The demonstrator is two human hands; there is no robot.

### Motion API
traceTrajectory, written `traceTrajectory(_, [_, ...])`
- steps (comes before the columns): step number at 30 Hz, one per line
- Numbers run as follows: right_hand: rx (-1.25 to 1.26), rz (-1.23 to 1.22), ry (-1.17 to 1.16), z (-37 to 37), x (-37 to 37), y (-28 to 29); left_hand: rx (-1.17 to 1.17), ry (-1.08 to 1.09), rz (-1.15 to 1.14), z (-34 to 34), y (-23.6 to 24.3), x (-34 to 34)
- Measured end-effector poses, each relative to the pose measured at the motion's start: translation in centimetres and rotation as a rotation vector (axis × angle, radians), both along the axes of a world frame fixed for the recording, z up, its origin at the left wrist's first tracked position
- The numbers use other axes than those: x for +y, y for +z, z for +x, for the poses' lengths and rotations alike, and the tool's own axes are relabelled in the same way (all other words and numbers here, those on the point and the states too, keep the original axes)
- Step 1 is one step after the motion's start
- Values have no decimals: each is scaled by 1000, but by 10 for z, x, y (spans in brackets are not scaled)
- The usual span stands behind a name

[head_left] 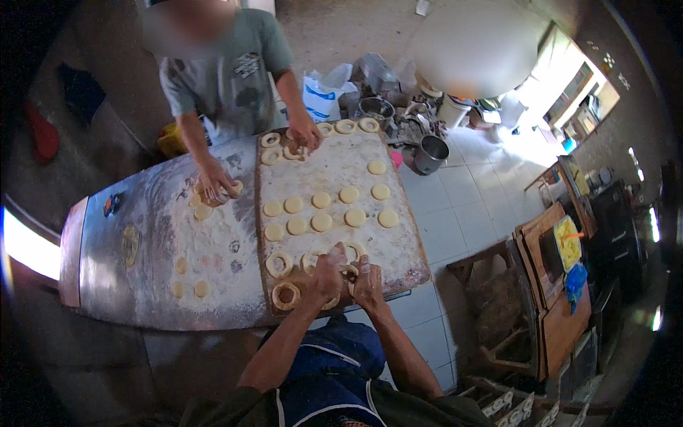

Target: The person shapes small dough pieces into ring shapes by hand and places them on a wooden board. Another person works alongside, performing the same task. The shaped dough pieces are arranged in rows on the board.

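Note:
Close to the near edge of a floured board (334,171), my left hand (328,276) and my right hand (368,286) are closed, thumbs up, on opposite sides of a pale dough ring (348,270). My fingers hide much of it. More dough rings lie around my hands, including one ring (278,265) to the left and another ring (286,296) nearer me. Beyond my hands, two rows of flat round dough pieces (321,223) lie across the middle of the board. A single dough round (376,167) sits farther back on the right.
Across the table a co-worker's hand (306,134) touches a dough ring; their other hand (216,181) handles dough on the metal tabletop (153,235). Small dough rounds (201,288) lie there in flour. A metal pot (431,154) stands on the tiled floor; a wooden stand (562,320) is at right.

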State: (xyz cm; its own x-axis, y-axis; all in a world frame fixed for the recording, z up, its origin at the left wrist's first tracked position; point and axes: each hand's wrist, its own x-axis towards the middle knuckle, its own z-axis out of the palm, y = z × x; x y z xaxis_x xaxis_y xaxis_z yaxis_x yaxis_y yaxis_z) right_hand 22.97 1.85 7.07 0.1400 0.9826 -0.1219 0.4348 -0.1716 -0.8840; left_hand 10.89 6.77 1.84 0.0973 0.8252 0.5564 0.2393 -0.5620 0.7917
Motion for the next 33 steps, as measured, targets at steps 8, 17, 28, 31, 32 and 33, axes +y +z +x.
traceTrajectory(8, [-297,387,-132,36,-33,-41,45,-218,-92,48,-27,-7])
traceTrajectory(17, [229,411,-198,67,-62,-66,129,-418,-295,66,-8,-31])
traceTrajectory(28, [-280,-44,-364,104,-87,-26,876,-246,-209,93,10,2])
traceTrajectory(31, [-265,-24,-355,106,-90,-38,804,-327,-234,88,24,-3])
traceTrajectory(32, [-297,33,-327,108,-84,-43,767,-336,-250,88,26,-2])
traceTrajectory(33, [-335,35,-320,108,-78,-46,757,-342,-271,88,23,-1])
